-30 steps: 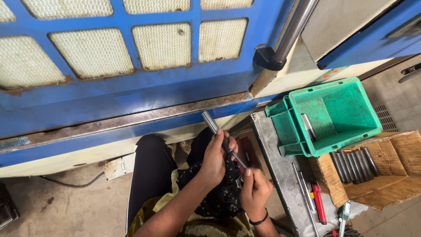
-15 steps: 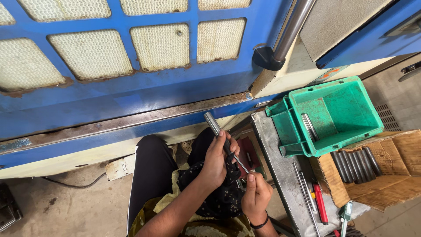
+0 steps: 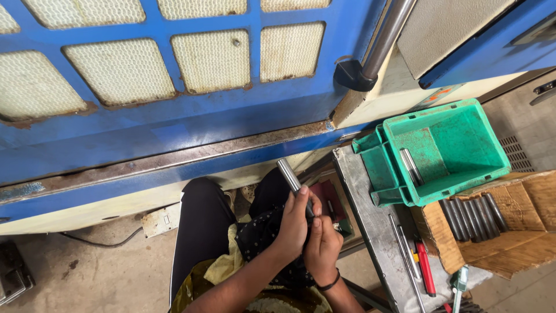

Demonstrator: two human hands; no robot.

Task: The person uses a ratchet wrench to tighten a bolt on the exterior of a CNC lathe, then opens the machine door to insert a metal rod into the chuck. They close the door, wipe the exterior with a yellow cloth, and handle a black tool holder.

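I sit facing a blue machine door [image 3: 191, 122]. My left hand [image 3: 295, 223] grips a grey metal rod [image 3: 288, 174] near its middle, and the rod's free end points up toward the door. My right hand [image 3: 322, 249] is closed around the rod's lower end, pressed against my left hand over my lap. The lower part of the rod is hidden inside my fingers. A dark wristband sits on my right wrist.
A green plastic bin [image 3: 446, 150] holding two metal rods stands on a steel bench [image 3: 370, 232] to my right. Beyond it a cardboard box [image 3: 498, 232] holds several dark rods. A red-handled tool [image 3: 425, 269] and a thin rod lie on the bench. A grey handle bar [image 3: 385, 35] runs along the door edge.
My hands have drawn closer together on the rod. The rod has tipped more upright and my right hand has closed in against my left.
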